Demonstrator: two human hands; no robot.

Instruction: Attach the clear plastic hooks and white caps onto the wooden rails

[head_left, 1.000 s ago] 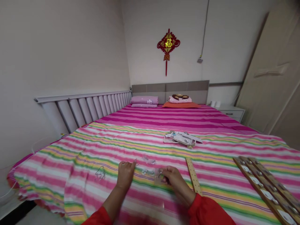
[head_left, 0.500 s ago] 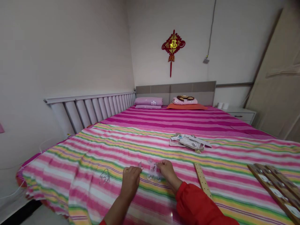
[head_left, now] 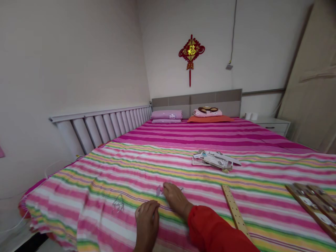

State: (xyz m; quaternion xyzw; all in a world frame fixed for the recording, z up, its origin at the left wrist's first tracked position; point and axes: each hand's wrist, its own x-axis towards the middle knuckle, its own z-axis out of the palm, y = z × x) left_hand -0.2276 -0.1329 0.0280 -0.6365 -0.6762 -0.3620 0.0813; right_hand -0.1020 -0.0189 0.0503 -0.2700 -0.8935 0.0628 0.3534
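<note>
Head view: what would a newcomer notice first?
The bedspread, in loud pink, yellow and green stripes, fills most of the view, with a red knot ornament on the far wall above the headboard. Near the front edge, the right hand, in a red sleeve, rests by small clear pieces on the cloth, with the left hand beside it. A wooden strip with holes lies to their right.

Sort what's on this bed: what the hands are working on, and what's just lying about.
In hand: small clear pieces at the right hand; left hand beside it.
Lying about: packet pile, perforated wooden strip, wooden boards, wire bits, pillows.
</note>
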